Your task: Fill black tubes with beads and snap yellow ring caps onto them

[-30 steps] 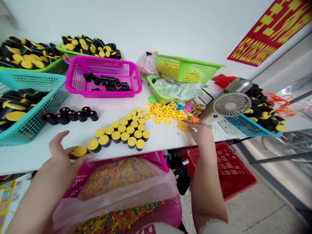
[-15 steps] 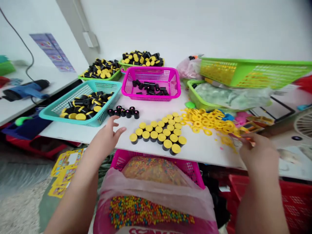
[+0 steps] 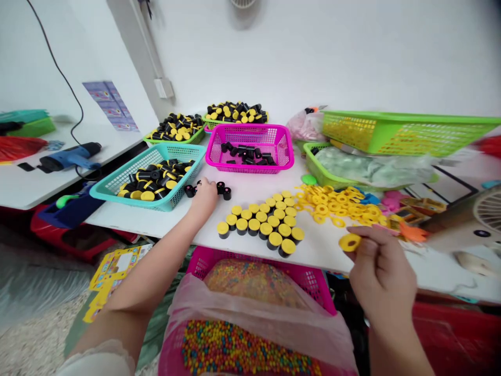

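Observation:
My right hand (image 3: 378, 261) pinches a yellow plastic ring (image 3: 349, 242) in front of the pile of yellow rings (image 3: 332, 201). My left hand (image 3: 205, 197) reaches down over a small group of black cylinders (image 3: 227, 194) beside the turquoise basket; its fingertips are bent onto them, and what they grip is hidden. Between my hands a cluster of black cylinders with yellow caps (image 3: 253, 226) stands upright on the white table (image 3: 188, 224).
A turquoise basket (image 3: 164, 202) of capped cylinders stands left, a magenta basket (image 3: 250, 168) of black cylinders behind. Green baskets (image 3: 415, 133) and a fan (image 3: 465, 219) are on the right. Below the table edge lies a clear bag of colourful beads (image 3: 242, 347).
My left hand has moved forward onto the black cylinders, its fingers now bent. My right hand has come away from the ring pile, toward me and leftward, with a yellow ring. The view has shifted slightly.

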Motion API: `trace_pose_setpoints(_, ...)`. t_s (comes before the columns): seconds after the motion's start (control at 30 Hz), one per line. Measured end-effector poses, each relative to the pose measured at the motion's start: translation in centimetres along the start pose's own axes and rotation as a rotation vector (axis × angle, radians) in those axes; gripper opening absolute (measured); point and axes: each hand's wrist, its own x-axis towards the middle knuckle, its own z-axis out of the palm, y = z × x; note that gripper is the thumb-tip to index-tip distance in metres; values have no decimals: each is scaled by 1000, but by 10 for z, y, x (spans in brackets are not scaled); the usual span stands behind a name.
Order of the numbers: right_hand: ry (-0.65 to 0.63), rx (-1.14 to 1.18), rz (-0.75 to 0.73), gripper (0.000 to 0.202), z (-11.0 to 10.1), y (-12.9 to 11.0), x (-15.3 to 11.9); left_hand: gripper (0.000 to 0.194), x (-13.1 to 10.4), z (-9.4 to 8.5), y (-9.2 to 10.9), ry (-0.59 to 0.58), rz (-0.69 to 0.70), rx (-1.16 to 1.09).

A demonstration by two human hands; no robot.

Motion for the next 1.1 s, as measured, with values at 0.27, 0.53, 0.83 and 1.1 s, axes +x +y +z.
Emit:
trace_pose_setpoints(0.27,-410,745,155,25,24,-74,1,34,-12,-31,1,-38,2,-53)
trace_pose_setpoints(0.53,-604,979,272,18,60,-84,-3,28,-108,-76,27,-126,411,-699)
trace_pose_setpoints(0.83,-675,1040,439,14,65,-71,-16,50,-154,-3,51,93,635,-758)
trace_pose_setpoints(1.1,-573,942,305,3,68,-64,-24,48,-155,10,51,138,595,-679)
